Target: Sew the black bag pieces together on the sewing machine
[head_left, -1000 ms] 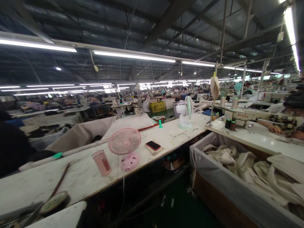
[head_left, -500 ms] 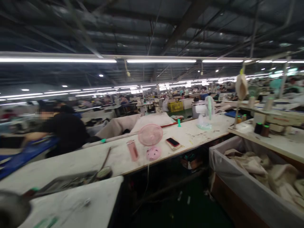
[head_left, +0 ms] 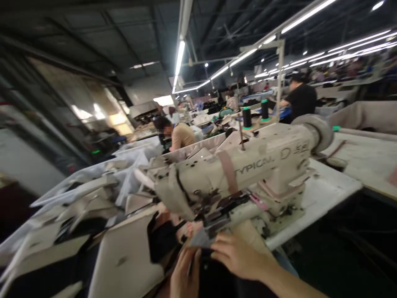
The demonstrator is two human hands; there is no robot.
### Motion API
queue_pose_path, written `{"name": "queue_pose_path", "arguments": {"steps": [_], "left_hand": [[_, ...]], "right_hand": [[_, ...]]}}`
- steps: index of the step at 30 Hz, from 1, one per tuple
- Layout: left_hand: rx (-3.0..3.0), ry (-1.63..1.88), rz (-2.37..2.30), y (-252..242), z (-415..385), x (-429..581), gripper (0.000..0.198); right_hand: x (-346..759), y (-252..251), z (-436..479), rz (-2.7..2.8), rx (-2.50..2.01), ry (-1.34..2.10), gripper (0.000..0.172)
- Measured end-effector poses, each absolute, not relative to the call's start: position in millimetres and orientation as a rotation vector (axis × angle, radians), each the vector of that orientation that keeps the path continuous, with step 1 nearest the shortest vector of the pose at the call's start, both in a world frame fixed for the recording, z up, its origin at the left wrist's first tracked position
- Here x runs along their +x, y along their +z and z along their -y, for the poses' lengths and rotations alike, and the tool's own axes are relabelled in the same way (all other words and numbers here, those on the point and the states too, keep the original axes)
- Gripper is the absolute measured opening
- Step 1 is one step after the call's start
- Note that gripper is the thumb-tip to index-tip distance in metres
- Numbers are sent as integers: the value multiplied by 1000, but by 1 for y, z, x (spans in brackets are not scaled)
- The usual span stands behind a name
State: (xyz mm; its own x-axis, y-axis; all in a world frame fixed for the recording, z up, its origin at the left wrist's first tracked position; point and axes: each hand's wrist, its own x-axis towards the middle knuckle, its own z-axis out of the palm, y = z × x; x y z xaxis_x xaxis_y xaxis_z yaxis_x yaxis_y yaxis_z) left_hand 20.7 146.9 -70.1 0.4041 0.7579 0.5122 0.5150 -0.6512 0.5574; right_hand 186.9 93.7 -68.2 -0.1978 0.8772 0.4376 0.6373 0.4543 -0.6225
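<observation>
A white sewing machine (head_left: 248,165) with a pink band round its arm spans the middle of the view. Below its needle area my left hand (head_left: 186,271) holds the left edge of a black piece of material (head_left: 214,275), a thin dark tool seemingly between its fingers. On the right edge of that material lies my right hand (head_left: 237,254), fingers bent over it. A light grey piece (head_left: 200,239) shows just ahead of both hands. The lower part of the black material is cut off by the frame.
Light and black cut pieces (head_left: 127,256) are heaped at the left, beside white cloth-lined bins (head_left: 136,169). Two black thread spools (head_left: 247,118) stand behind the machine. A person in beige (head_left: 182,134) bends over work; another in black (head_left: 302,99) is farther right.
The view has swung left and down from the long table with the pink fan to the sewing machine. Both my hands and the black material have come into view.
</observation>
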Motion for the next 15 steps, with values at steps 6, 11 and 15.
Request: {"name": "queue_pose_path", "arguments": {"steps": [6, 11, 15], "left_hand": [[2181, 884, -1112, -71, -135, 19, 17], [2115, 953, -1116, -65, -131, 26, 14], [2065, 982, -1111, -68, -131, 28, 13]], "right_hand": [[202, -70, -84, 2025, -1257, 459, 22], [195, -62, -82, 2131, -1382, 240, 27], [191, -66, -86, 2168, -1399, 212, 32]]}}
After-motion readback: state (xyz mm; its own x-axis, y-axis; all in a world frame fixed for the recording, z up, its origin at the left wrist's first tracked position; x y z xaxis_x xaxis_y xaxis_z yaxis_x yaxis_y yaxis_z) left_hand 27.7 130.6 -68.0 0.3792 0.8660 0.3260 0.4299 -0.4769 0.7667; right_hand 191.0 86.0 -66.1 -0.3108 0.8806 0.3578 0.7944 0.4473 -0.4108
